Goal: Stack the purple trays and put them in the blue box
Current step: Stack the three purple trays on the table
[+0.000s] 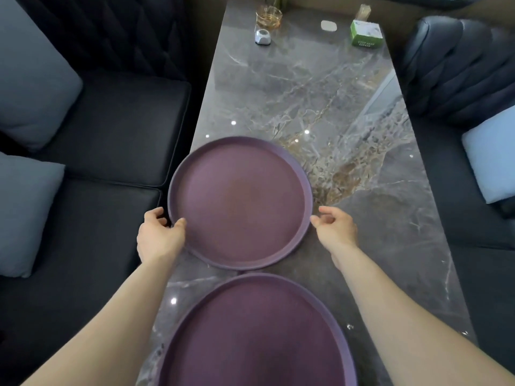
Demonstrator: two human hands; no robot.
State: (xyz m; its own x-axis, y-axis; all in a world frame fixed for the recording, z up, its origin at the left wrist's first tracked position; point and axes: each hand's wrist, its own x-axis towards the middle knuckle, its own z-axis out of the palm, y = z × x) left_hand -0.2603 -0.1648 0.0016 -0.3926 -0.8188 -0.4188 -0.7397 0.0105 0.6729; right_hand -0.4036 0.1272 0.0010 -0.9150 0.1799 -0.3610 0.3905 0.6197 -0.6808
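Observation:
Two round purple trays lie on a long grey marble table point(348, 107). The far tray point(239, 201) sits mid-table, its left rim over the table's edge. The near tray point(250, 335) lies close to me, cut off by the bottom of the view. My left hand point(158, 235) is at the far tray's left rim, thumb on top of the rim and fingers curled beside it. My right hand point(335, 227) is at its right rim, fingertips touching or nearly touching the edge. No blue box is in view.
At the table's far end stand a glass ashtray point(269, 16), a small silver object point(262, 37), a white pad point(328, 25) and a green tissue box point(365, 33). Dark sofas with pale blue cushions point(30, 79) flank the table on both sides.

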